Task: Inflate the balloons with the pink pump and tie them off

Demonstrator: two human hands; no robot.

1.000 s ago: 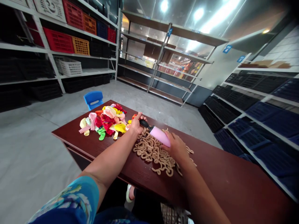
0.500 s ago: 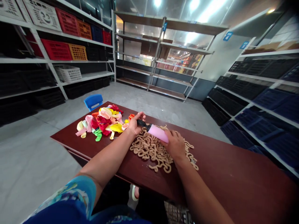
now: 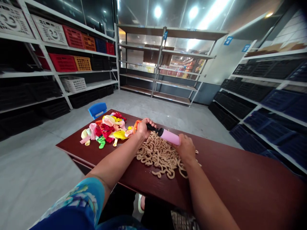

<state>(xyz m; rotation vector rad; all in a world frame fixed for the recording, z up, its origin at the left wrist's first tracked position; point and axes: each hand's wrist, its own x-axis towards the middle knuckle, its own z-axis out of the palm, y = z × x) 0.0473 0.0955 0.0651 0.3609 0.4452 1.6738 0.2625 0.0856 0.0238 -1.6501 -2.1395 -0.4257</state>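
Note:
My right hand (image 3: 186,149) is closed round the rear of a pink hand pump (image 3: 169,136) with a black nozzle end. My left hand (image 3: 143,126) is closed round that black nozzle together with an orange balloon (image 3: 136,125) at its tip. Both hands hover over a heap of tan, curly deflated long balloons (image 3: 160,156) on a dark red-brown table (image 3: 230,185). To the left of my left hand lies a pile of deflated balloons in many colours (image 3: 106,129).
A small blue chair (image 3: 97,109) stands on the grey floor beyond the table's far left corner. Metal shelving with red, orange, white and black crates (image 3: 72,60) lines the left wall; dark blue and black crates (image 3: 271,105) fill shelves on the right.
The pump has lifted a little and my right hand has slid back along it. My left hand has closed more tightly round the nozzle. The camera view has shifted slightly.

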